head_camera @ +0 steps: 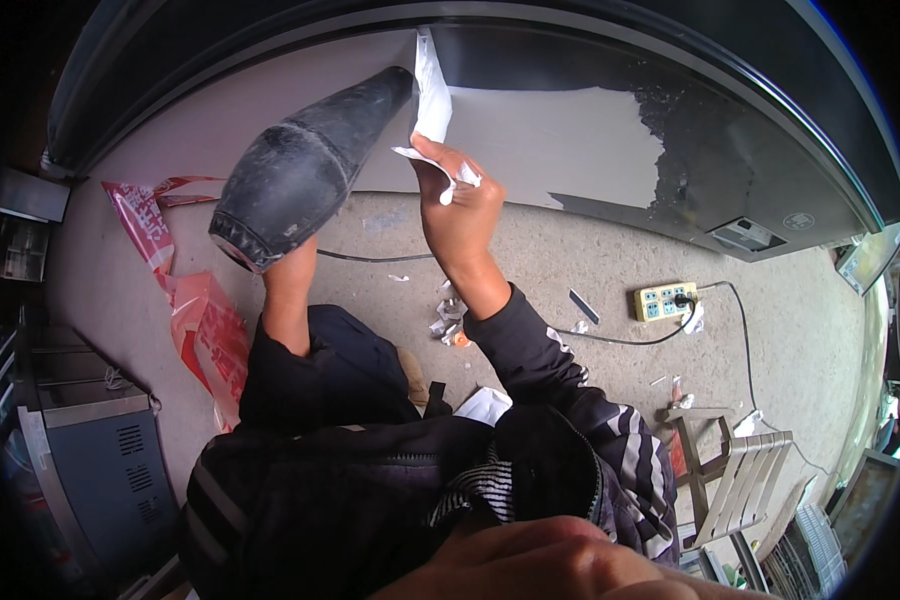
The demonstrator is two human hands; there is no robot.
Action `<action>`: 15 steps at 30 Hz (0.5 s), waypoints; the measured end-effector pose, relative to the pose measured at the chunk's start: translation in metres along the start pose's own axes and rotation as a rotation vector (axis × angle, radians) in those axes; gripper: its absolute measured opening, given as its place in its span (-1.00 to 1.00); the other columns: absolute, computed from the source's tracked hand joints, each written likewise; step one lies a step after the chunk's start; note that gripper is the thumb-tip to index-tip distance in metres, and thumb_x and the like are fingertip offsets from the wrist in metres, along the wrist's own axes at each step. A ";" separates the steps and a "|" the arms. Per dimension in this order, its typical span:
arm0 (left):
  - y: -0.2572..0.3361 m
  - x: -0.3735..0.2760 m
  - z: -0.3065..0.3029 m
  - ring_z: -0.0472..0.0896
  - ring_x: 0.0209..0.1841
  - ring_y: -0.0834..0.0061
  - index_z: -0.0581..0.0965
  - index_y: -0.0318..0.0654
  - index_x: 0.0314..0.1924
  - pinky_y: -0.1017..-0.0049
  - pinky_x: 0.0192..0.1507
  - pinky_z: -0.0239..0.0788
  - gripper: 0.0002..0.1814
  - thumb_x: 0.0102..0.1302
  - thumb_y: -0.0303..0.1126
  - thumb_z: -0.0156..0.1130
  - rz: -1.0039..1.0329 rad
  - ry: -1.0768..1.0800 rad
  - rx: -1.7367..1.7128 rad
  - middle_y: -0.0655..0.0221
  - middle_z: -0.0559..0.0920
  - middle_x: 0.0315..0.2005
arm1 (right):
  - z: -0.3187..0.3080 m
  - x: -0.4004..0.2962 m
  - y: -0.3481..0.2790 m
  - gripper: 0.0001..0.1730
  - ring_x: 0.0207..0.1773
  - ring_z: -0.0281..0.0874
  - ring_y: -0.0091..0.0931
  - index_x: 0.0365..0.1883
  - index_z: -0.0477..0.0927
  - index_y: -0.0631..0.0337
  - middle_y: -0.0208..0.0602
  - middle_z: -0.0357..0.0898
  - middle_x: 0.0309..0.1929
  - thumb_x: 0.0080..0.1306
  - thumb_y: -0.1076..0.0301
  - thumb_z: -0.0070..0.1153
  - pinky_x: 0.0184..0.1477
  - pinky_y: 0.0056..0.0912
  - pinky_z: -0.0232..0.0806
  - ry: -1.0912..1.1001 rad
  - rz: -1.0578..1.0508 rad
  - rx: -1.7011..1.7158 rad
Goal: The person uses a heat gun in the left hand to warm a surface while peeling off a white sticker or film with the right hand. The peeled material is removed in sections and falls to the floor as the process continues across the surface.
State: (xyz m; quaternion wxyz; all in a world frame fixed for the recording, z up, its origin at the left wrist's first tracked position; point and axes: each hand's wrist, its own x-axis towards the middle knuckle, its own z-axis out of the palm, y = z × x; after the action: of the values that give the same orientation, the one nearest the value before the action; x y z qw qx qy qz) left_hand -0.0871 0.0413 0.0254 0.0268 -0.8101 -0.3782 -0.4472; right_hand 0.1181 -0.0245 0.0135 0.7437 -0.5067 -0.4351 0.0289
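My left hand (pixel 291 266) grips a dark, dusty hair dryer (pixel 289 169); its body hides most of my fingers. The dryer's nozzle points up and right, close beside a strip of white film (pixel 432 90). My right hand (pixel 461 191) is closed on the lower part of that strip, with crumpled white edges sticking out round the fingers. The strip rises from my hand to the top of a dark panel (pixel 720 142). Part of the panel shows a light grey layer (pixel 555 142) with a ragged right edge.
On the concrete floor lie a red printed plastic wrapper (pixel 206 322), a power strip (pixel 664 300) with a black cable, and paper scraps (pixel 448 319). A low slatted stool (pixel 742 480) stands at the right. A grey metal appliance (pixel 109 465) stands at the lower left.
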 end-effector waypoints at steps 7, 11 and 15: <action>0.002 0.000 0.004 0.62 0.09 0.16 0.64 -0.33 0.06 0.25 0.17 0.40 -0.67 0.29 -0.51 0.36 -0.018 0.024 -0.056 0.16 0.70 0.00 | 0.002 -0.003 -0.001 -0.62 -0.21 0.76 -0.42 -0.04 0.78 0.10 -0.21 0.79 -0.25 0.20 0.68 0.35 -0.13 -0.48 0.48 -0.008 -0.015 0.022; -0.007 -0.003 0.002 0.62 0.09 0.18 0.63 -0.33 0.07 0.27 0.17 0.40 -0.67 0.30 -0.51 0.36 -0.050 0.028 -0.024 0.18 0.70 0.01 | 0.002 -0.005 -0.004 -0.59 -0.21 0.76 -0.39 -0.03 0.77 0.08 -0.21 0.78 -0.25 0.18 0.69 0.36 -0.13 -0.48 0.47 -0.031 0.011 0.036; -0.010 -0.006 0.009 0.59 0.13 0.21 0.61 -0.32 0.12 0.30 0.19 0.38 -0.62 0.30 -0.49 0.38 -0.087 0.061 0.027 0.17 0.67 0.05 | -0.004 -0.001 -0.003 -0.48 -0.15 0.76 -0.27 0.01 0.75 0.01 -0.21 0.77 -0.18 0.11 0.71 0.31 -0.12 -0.41 0.51 -0.084 0.018 0.056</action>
State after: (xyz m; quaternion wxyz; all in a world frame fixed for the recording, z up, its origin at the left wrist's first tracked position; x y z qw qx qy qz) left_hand -0.0892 0.0483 0.0124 0.0296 -0.7783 -0.4182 -0.4674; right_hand 0.1185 -0.0295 0.0149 0.7384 -0.4879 -0.4603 0.0693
